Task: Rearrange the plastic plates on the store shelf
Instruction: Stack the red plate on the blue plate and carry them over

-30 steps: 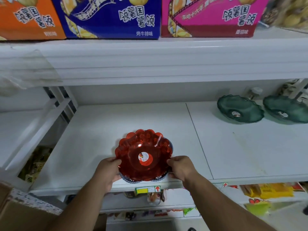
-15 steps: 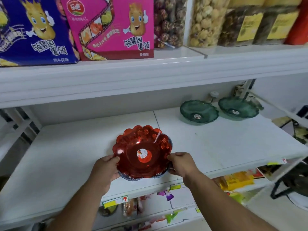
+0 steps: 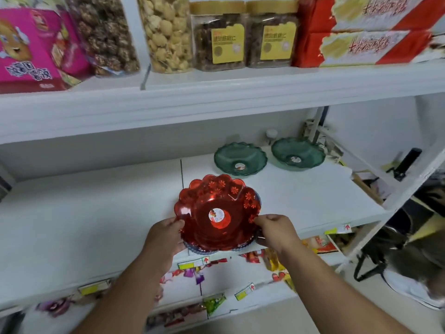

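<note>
A red scalloped plastic plate (image 3: 212, 203) with a round sticker in its middle sits on top of a stack; a bluish plate rim (image 3: 199, 249) shows beneath it. The stack is at the front edge of the white shelf (image 3: 96, 225). My left hand (image 3: 165, 239) grips the stack's left rim and my right hand (image 3: 277, 231) grips its right rim. Two green scalloped plates stand further back on the right: one (image 3: 240, 158) nearer the middle, the other (image 3: 298, 153) beside it.
An upper shelf (image 3: 216, 97) overhangs closely, carrying a pink box (image 3: 31, 51), snack jars (image 3: 219, 34) and red packs (image 3: 361, 32). A slanted white shelf bracket (image 3: 409, 179) bounds the right end. Candy packs lie on the lower shelf (image 3: 216, 278).
The view has swung to the right along the shelf. The plate stack, held in both hands, has shifted right toward the green plates, past the seam between the shelf panels.
</note>
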Demonstrator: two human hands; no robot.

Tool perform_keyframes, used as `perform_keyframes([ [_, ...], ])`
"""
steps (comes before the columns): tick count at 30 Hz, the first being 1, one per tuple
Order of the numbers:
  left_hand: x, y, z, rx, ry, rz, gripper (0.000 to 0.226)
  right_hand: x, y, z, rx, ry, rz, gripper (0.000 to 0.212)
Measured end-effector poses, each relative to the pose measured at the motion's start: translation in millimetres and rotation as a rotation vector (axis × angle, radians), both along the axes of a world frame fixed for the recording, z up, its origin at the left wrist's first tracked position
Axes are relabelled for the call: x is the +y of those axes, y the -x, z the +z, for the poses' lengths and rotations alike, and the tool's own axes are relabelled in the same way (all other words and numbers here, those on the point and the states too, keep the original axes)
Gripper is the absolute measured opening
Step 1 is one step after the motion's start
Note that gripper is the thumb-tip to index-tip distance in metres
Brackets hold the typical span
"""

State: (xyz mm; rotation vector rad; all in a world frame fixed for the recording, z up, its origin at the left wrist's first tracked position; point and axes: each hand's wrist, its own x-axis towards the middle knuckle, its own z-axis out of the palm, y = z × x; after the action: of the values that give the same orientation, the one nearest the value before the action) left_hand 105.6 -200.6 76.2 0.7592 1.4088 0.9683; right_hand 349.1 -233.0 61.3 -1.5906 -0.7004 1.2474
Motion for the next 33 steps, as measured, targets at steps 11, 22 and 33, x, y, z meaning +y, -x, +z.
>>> perform_keyframes([
  [11,15.3,-62.0,-20.2,-0.028,0.004,-0.061,0.017,2.5,-57.8,-15.8,-0.032,0.022,-0.081,0.010],
  [22,40.1,-99.9,-57.4,-0.071,0.073,-0.077,0.020,23.8,-97.7,-32.7,-0.069,0.099,-0.109,0.011],
  [33,61.6,-142.5,-70.7,-0.011,0.119,-0.054,0.023,61.5,-144.7,-60.1,-0.082,0.185,-0.060,0.017],
])
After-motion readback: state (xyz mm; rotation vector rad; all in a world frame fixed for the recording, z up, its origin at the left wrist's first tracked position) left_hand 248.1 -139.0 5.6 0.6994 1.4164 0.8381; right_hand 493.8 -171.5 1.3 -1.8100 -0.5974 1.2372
